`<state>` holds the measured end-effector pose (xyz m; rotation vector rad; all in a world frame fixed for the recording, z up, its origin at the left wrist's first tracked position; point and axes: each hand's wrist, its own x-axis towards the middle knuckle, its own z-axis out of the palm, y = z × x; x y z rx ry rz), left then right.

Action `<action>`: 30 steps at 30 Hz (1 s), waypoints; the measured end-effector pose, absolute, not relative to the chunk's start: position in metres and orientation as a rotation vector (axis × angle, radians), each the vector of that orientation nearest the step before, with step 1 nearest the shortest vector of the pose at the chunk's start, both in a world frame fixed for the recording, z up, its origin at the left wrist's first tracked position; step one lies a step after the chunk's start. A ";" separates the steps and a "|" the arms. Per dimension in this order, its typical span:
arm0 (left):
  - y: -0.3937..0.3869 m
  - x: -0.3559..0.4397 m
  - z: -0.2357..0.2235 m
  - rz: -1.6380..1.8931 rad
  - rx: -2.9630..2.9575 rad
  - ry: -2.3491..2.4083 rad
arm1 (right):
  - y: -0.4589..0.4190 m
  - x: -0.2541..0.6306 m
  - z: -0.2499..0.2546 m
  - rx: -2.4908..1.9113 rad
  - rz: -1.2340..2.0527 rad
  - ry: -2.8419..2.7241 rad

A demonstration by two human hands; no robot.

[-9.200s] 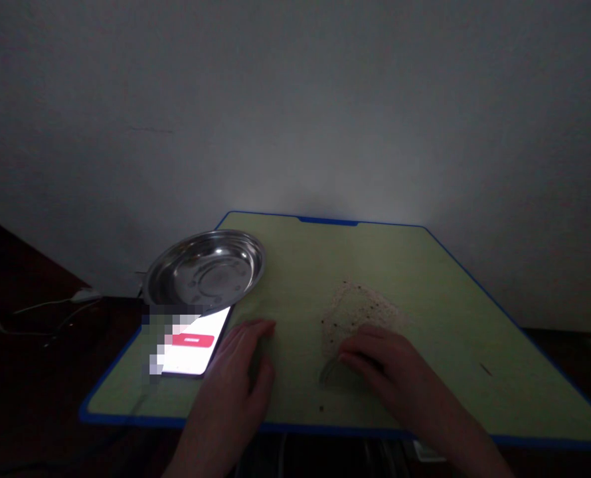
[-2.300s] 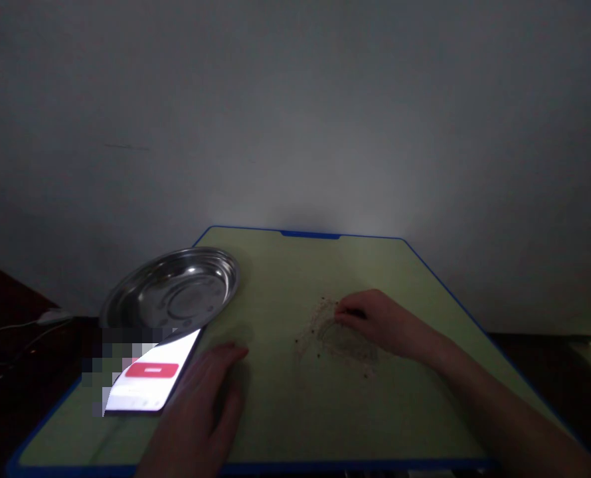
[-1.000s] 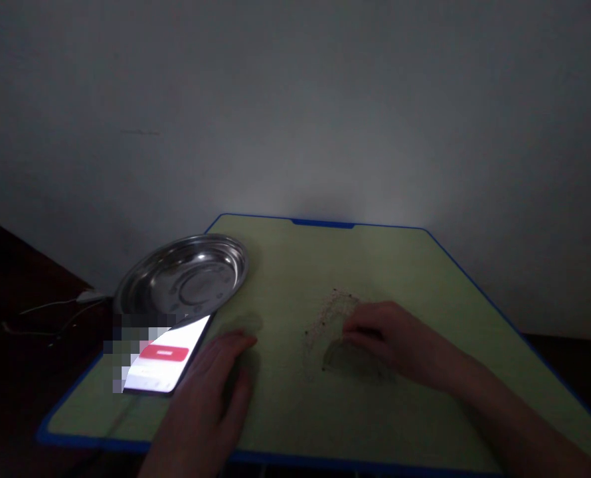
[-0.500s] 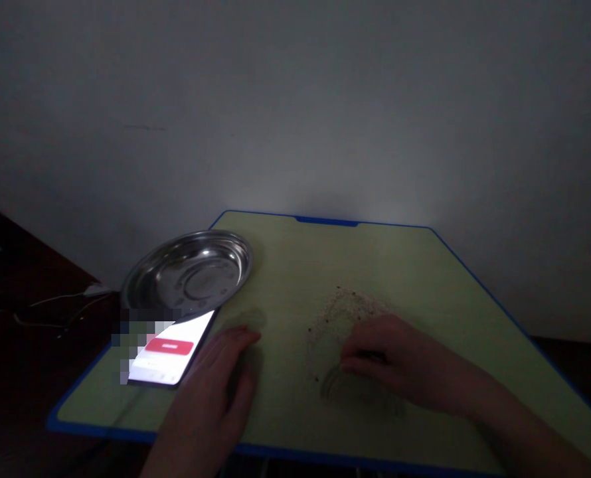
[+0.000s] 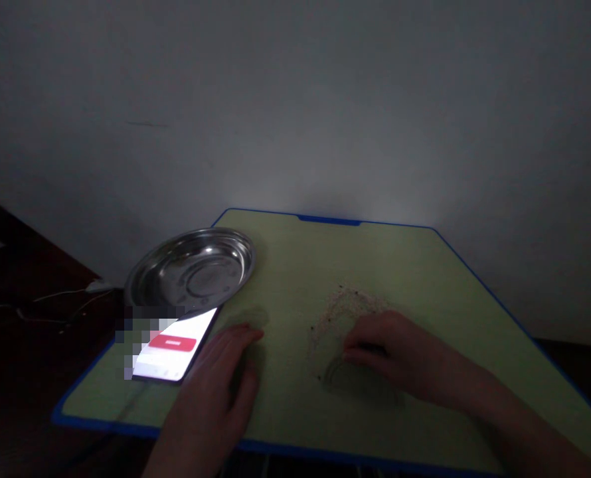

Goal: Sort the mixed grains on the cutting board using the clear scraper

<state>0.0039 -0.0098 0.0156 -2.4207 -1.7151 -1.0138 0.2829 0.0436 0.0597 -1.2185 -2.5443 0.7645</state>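
Note:
My left hand (image 5: 216,385) rests on the green tabletop with its fingers stretched out, beside the lit phone (image 5: 168,358). It holds nothing. To the right, a loose patch of tiny pale grains (image 5: 350,302) is spread over the table, with several dark specks among them. My right hand (image 5: 385,348) is at the near side of this patch, thumb and fingertips pinched together. Whatever may be between those fingertips is too small and dim to make out.
A shallow steel basin (image 5: 196,272) stands at the left, overlapping the phone's far end. The green folding table (image 5: 295,259) has a blue rim and stands against a grey wall (image 5: 325,119). White cables (image 5: 59,295) lie in the dark area left of the table.
The view has shifted slightly, so everything sits a little further right and higher. Both hands keep nearly the same pose, the right one still pinched near the grains.

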 end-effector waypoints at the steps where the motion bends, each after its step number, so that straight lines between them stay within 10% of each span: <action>1: -0.010 0.004 0.016 -1.010 -2.423 -1.712 | 0.044 0.284 0.060 -1.232 0.763 -2.537; 30: -0.011 0.005 0.015 -1.041 -2.428 -1.692 | 0.045 0.277 0.059 -1.180 0.657 -2.559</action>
